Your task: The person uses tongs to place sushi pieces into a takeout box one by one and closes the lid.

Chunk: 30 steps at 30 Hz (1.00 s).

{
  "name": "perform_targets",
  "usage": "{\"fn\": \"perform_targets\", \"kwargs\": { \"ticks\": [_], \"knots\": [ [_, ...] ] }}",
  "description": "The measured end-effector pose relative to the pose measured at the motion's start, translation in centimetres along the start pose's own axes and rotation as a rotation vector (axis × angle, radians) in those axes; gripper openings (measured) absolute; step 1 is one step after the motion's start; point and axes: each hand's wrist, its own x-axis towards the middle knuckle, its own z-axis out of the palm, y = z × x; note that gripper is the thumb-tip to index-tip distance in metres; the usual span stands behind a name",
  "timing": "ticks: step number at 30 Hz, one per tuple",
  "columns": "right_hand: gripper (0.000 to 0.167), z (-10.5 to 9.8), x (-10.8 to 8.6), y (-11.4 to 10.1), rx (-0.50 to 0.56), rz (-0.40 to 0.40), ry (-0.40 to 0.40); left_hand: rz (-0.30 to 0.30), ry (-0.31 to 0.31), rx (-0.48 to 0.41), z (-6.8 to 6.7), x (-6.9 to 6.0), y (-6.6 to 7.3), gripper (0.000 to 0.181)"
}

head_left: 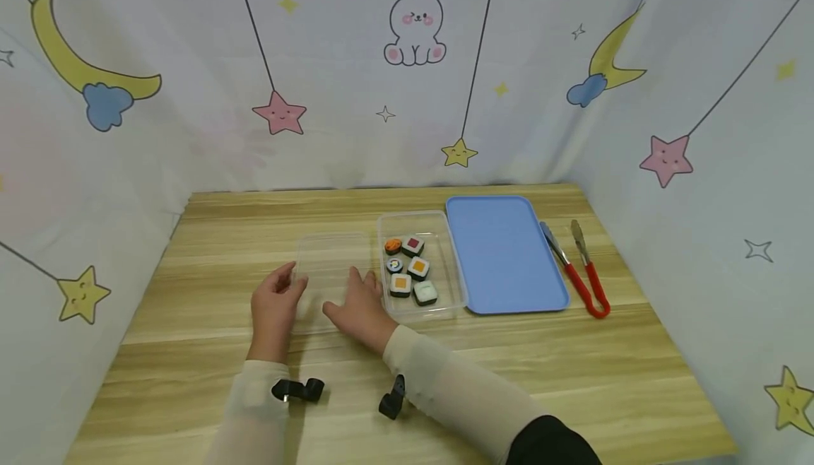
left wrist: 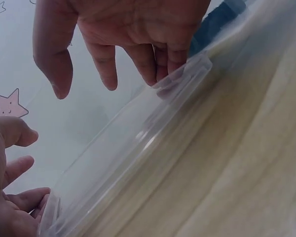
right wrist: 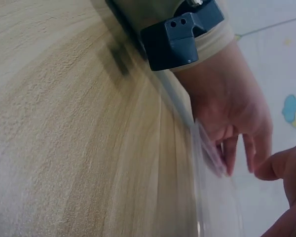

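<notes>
A clear, shallow plastic lid or tray [head_left: 332, 253] lies between the two hands, low at the wooden surface. My left hand [head_left: 275, 309] is at its left edge; in the left wrist view the lower fingers of this hand [left wrist: 10, 182] touch the near corner, thumb raised. My right hand [head_left: 362, 309] is at the opposite edge, its lower fingers against the rim and its thumb off it. Right beside it stands a clear container [head_left: 448, 295] with several sushi pieces, among them a white-topped one [head_left: 425, 293] and an orange-topped one [head_left: 393, 246].
A blue tray [head_left: 509, 253] lies right of the container. Farther right are tongs with red handles [head_left: 594, 288], their tips pointing away. A patterned white curtain [head_left: 356, 154] surrounds the wooden table [head_left: 191, 394] at the back and sides.
</notes>
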Motion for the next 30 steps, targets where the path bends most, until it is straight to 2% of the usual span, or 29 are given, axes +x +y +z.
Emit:
{"fn": "perform_targets", "kwargs": {
  "ticks": [8, 12, 17, 22, 30],
  "knots": [
    [0.086, -0.8, -0.5, -0.8, 0.076, -0.025, -0.013, -0.029, 0.023, -0.115, -0.6, -0.4, 1.1, 0.05],
    [0.086, -1.9, -0.9, -1.8, 0.126, -0.05, -0.022, -0.035, 0.05, -0.211, -1.2, -0.9, 2.3, 0.051],
    [0.084, -4.0, -1.4, -3.1, 0.123, -0.085, -0.023, -0.014, 0.063, -0.356, -1.3, -1.5, 3.7, 0.054],
    [0.077, -6.5, -1.4, -2.9, 0.166, -0.131, 0.008, -0.005, 0.07, -0.453, -0.9, -1.9, 5.1, 0.056],
    [0.059, -9.9, -0.1, -1.0, 0.371, -0.169, 0.134, -0.009, 0.11, -0.605, 1.0, -1.7, 7.3, 0.051]
  ]
}}
